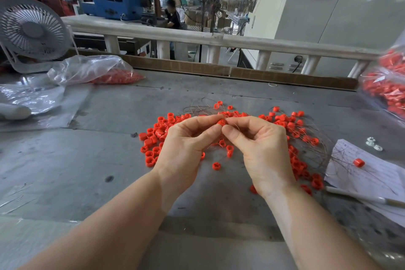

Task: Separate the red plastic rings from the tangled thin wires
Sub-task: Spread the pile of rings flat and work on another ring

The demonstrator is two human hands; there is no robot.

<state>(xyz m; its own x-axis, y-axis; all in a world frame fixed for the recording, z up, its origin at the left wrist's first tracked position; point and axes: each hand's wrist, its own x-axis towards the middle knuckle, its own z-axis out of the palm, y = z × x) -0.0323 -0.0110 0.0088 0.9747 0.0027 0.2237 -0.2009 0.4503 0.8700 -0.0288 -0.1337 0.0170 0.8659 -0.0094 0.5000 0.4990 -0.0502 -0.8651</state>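
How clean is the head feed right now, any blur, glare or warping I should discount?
Head view: hands and pinched red ring sharp; thin wires barely resolvable; right-edge bag of rings smeared; rail bowed by the wide lens; glare on left plastic bag; soft, even light.

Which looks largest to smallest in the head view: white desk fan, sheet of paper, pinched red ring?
1. White desk fan, though it stands farther from the camera.
2. Sheet of paper, partly cut off at the frame edge.
3. Red ring, pinched between left hand and right hand.
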